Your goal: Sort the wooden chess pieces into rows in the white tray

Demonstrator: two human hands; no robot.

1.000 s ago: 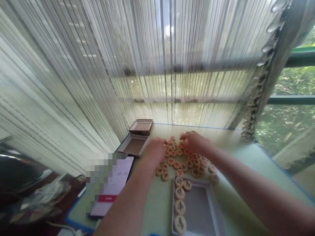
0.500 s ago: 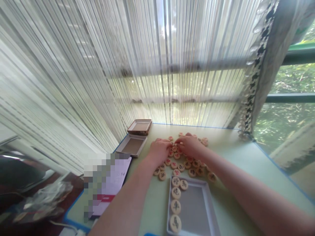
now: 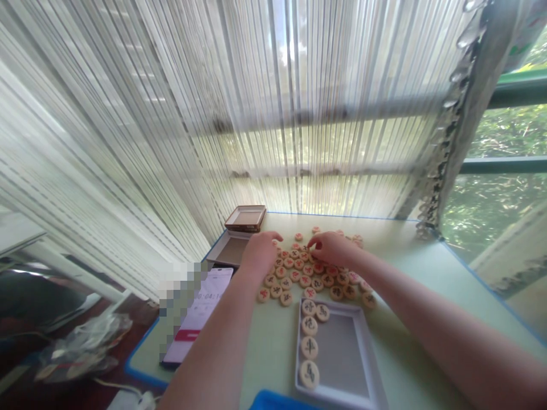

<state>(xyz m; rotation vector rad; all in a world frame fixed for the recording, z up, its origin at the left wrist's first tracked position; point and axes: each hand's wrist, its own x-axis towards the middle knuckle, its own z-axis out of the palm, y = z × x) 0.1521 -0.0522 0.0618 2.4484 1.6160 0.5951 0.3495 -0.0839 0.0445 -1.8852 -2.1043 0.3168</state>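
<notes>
Round wooden Chinese chess pieces (image 3: pixel 296 275) with red or dark characters lie in a loose spread on the pale green table. At the spread's left side, my left hand (image 3: pixel 261 253) is open, its fingers stretched to the right above the pieces and nothing visible in them. My right hand (image 3: pixel 335 249) is over the upper right of the spread, fingers curled with the tips closed at a chess piece (image 3: pixel 305 249). In front, a shallow white box tray (image 3: pixel 372 356) holds a column of dark-character pieces along its left wall, with one more piece beside the top one.
A second open box tray (image 3: pixel 217 246) and a brown-edged box (image 3: pixel 245 217) stand at the far left corner. A phone (image 3: pixel 200 319) lies left of my left forearm. Something blue (image 3: pixel 277 401) shows at the bottom edge. String curtains (image 3: pixel 256 114) hang behind the table.
My left hand has moved left, away from my right hand, and its fingers have straightened. More pieces now show between the hands. The view has shifted slightly.
</notes>
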